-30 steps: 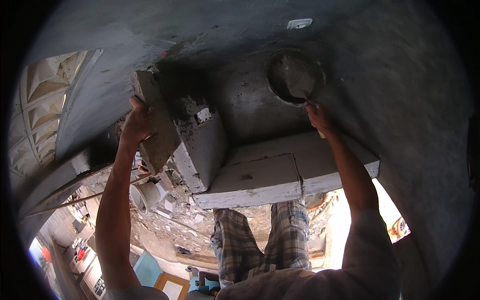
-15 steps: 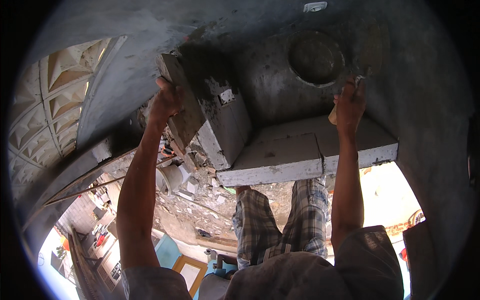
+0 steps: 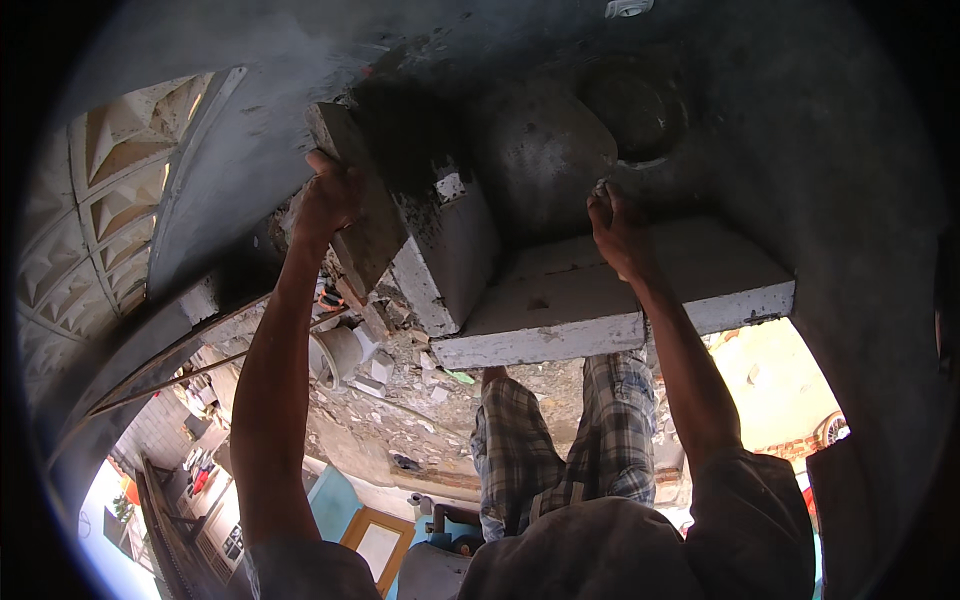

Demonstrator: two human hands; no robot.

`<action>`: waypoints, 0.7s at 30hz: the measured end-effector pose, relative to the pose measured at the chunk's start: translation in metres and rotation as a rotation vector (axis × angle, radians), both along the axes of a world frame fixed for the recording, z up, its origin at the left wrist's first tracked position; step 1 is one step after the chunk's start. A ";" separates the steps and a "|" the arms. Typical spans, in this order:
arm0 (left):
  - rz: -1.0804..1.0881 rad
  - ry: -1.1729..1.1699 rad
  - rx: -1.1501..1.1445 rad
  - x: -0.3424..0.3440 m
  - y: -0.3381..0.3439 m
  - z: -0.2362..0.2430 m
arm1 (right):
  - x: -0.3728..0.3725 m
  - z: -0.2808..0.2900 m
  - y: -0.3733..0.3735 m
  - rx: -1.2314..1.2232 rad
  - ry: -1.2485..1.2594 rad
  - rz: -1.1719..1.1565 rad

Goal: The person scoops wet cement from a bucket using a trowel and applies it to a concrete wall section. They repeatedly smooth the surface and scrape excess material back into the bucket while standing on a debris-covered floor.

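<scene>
My left hand (image 3: 332,195) is closed around the outer edge of a wooden board (image 3: 365,195), which stands tilted against the side of a grey block wall (image 3: 455,245). Dark wet mortar (image 3: 405,125) covers the upper part of that wall, above a small square opening (image 3: 450,188). My right hand (image 3: 620,225) grips a trowel (image 3: 548,145) by its handle, most of which the fingers hide. Its blade points up and left, over the dim surface beside a round basin (image 3: 635,115); what lies on the blade is too dark to make out.
A grey ledge (image 3: 560,285) with a pale front edge crosses in front of me. Broken rubble (image 3: 400,375) and a bucket (image 3: 340,355) lie below on the left. Patterned vent blocks (image 3: 135,155) fill the left wall. A light fitting (image 3: 628,9) sits at the top.
My right hand has swung left with the trowel, from the right side of the basin to its lower left. My left hand stays on the board.
</scene>
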State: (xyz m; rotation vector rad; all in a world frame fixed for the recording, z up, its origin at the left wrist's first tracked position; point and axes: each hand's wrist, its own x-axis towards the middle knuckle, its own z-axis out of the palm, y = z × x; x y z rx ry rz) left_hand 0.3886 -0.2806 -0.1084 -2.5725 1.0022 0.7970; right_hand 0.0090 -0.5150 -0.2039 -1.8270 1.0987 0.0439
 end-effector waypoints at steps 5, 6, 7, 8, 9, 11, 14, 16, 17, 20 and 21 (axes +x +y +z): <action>-0.053 0.070 -0.236 0.009 0.011 -0.004 | -0.026 -0.092 -0.104 -0.490 0.323 0.486; -0.198 0.042 -0.101 0.012 0.010 -0.005 | -0.032 -0.110 -0.122 -0.496 0.380 0.552; -0.510 -0.057 -0.007 0.016 0.008 -0.006 | -0.032 -0.130 -0.137 -0.546 0.354 0.606; -0.624 -0.110 0.043 0.013 0.009 -0.005 | -0.034 -0.147 -0.147 -0.587 0.301 0.655; -0.605 -0.102 -0.005 0.013 0.008 -0.004 | -0.033 -0.162 -0.154 -0.588 0.329 0.614; 0.444 0.278 -0.216 0.007 0.011 0.001 | -0.020 -0.185 -0.157 -0.534 0.414 0.521; -0.503 0.025 -0.058 0.006 0.008 0.010 | 0.008 -0.194 -0.146 -0.482 0.393 0.646; -0.493 -0.002 0.000 0.003 0.005 0.014 | 0.011 -0.179 -0.138 0.481 0.286 -0.003; -0.389 0.017 0.064 0.001 0.003 0.016 | 0.007 -0.170 -0.134 0.587 0.155 -0.044; -0.165 0.026 -0.021 -0.004 0.002 0.013 | -0.020 -0.141 -0.146 0.746 0.102 -0.082; -0.162 -0.010 0.025 -0.004 0.002 0.012 | -0.029 -0.135 -0.150 0.715 0.072 -0.015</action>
